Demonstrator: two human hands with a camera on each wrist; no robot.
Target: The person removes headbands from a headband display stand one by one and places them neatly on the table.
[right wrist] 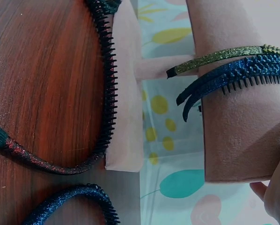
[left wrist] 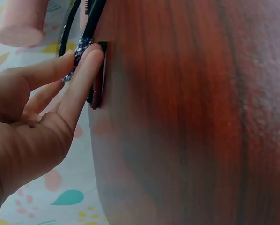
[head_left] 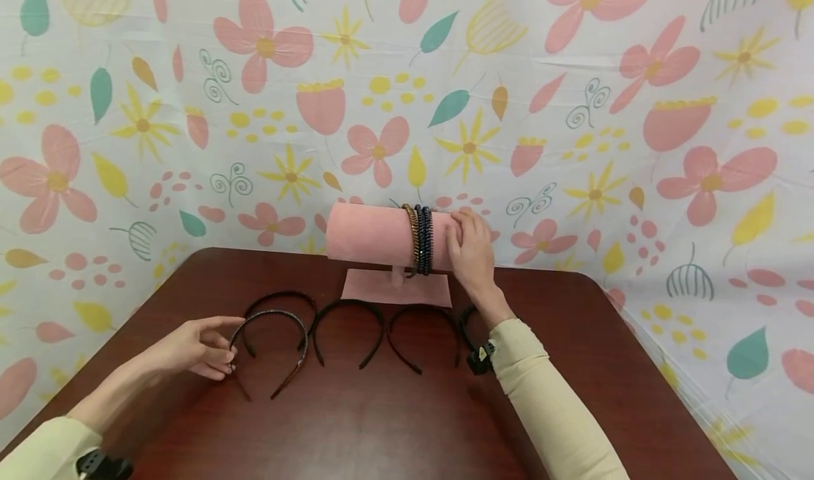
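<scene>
My left hand pinches one leg of a glittery headband between thumb and fingertips at the table's left. In the left wrist view, glitter shows on that headband by the fingertips. My right hand grips the right end of a pink padded headband stand, fingers over its top. Round the roll sit a gold headband and dark blue glittery headbands, with comb teeth visible below. The right wrist view shows only part of the right hand at its edge.
Several dark headbands lie in a row before the stand's base, among them a black headband and a toothed headband. The dark red-brown table backs onto a flowered cloth.
</scene>
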